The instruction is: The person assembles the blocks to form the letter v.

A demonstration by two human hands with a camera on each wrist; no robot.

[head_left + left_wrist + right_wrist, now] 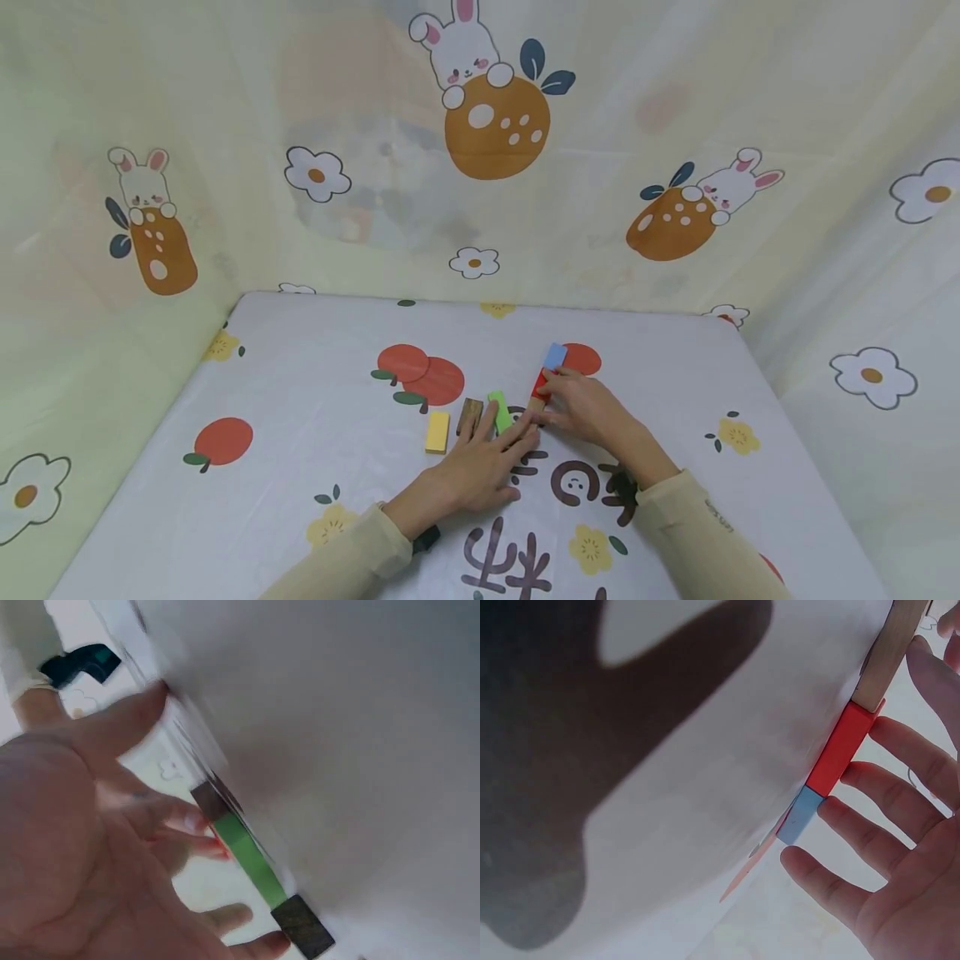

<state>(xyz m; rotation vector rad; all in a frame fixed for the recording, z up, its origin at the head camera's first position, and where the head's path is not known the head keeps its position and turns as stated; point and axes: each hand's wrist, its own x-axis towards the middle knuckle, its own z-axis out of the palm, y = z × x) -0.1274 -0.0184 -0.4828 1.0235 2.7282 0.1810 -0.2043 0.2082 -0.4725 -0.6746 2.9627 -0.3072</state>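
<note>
**A light touch along a slanted line**

Nearest is the left hand (480, 471), its fingers spread and fairly straight, reaching over the blocks without a visible grip. It should stay light, or a trailing fingertip may push a piece askew.

Just beyond its fingers, on the table (292, 467), lies the yellow block (438, 432), its long axis running away from the person, far end tipped slightly right. The dark brown block (471, 413) beside it leans more to the right. The green block (498, 410) leans the other way, far end to the left; left fingertips lie close by, though contact is hard to tell.

Farther right, the right hand (592, 408) has its fingers extended along the side of the row, touching or nearly touching it, with no clear hold on anything.

That row runs away and rightward: the tan block (536, 405), then the red block (841, 748), then the blue block (556, 356) farthest, seemingly end to end along one shared axis. The step looks like straightening; even pressure from several fingers at once should work best, since pushing one end alone could swing a block out of line.
</note>
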